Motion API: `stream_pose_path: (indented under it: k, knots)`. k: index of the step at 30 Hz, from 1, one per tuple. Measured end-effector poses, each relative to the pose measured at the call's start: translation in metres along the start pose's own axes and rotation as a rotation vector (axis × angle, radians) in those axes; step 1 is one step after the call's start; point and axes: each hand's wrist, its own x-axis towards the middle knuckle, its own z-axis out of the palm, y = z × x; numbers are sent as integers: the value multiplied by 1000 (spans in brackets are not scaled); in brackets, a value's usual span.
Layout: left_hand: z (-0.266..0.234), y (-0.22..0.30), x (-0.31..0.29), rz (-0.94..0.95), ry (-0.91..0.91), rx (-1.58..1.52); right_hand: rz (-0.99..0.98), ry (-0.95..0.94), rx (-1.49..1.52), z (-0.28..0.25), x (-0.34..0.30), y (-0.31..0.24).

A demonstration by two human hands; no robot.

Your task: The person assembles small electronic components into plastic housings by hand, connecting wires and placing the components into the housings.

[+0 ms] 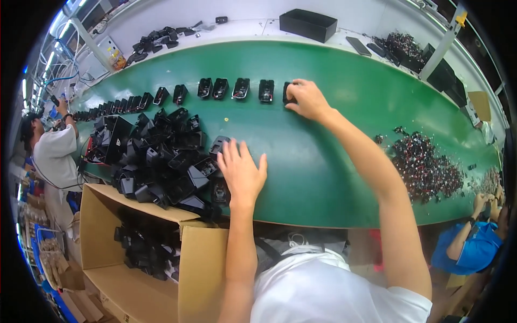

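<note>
My right hand [308, 99] grips a black plastic housing [287, 92] at the right end of a row on the green table; the fingers cover part of it. To its left stand more open-topped black housings [266, 91], some with red wires inside. My left hand [240, 169] has its fingers spread, at the right edge of a big heap of black plastic housings [177, 156]. Its fingertips are beside a greyish-black housing [218, 145]; whether they touch it I cannot tell. Another housing [219, 189] lies next to the left wrist.
A cardboard box [202, 264] holding black parts stands below the table's front edge. A pile of small wired parts [425, 167] lies at the right. A black tray [308, 25] sits on the back ledge. Co-workers in white [56, 153] and blue [468, 247] are at either end.
</note>
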Motion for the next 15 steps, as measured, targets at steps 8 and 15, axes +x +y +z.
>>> stream_pose_path:
  k: [8, 15]
  knots:
    - [-23, -14, 10, -16, 38, -66, -63, -119, -85, -13, -8, -10]
    - [-17, -31, 10, -127, -144, 93, 239, -515, -165, -161, -115, -41]
